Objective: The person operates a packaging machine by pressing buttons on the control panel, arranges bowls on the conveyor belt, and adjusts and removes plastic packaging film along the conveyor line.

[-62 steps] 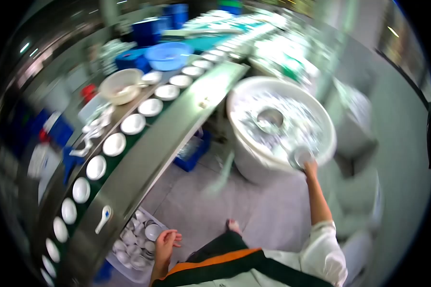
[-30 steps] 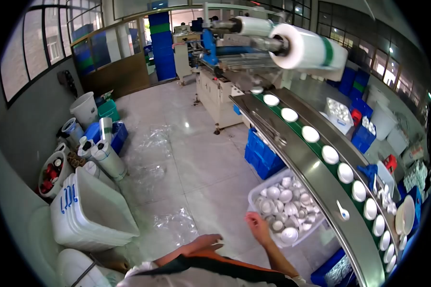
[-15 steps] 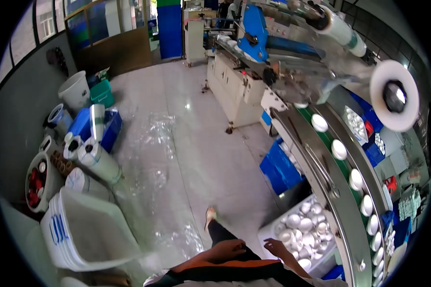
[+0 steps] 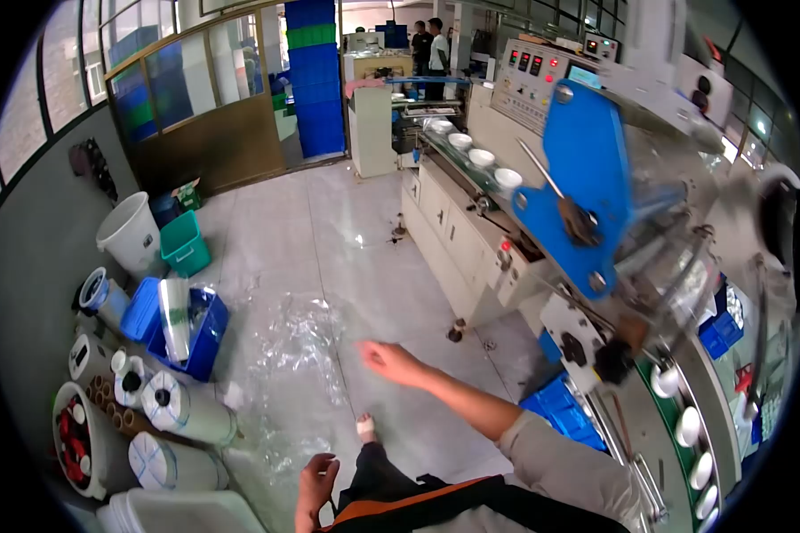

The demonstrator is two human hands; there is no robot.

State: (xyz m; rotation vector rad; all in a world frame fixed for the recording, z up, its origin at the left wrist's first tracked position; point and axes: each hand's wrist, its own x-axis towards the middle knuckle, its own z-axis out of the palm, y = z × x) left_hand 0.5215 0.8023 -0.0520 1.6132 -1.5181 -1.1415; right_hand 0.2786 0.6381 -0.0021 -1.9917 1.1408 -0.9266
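Right grip (image 4: 388, 361) above grey floor (image 4: 364, 266)

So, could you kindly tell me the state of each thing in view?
Right hand: stretched over the floor, nothing visible in it
Left hand: fingers loosely curled, nothing visible in it
Control panel: on, red displays lit
Teal tub: open-topped
Blue crate: open, film roll standing inside
Clear film: crumpled on the floor

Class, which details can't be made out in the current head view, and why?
All in the head view:
Digits on the control panel: too small to read.
Middle stretch of the conveyor belt: hidden by the blue bracket and nearby machine parts.
White tub: cut off by the bottom edge.
Right hand: finger details blurred.
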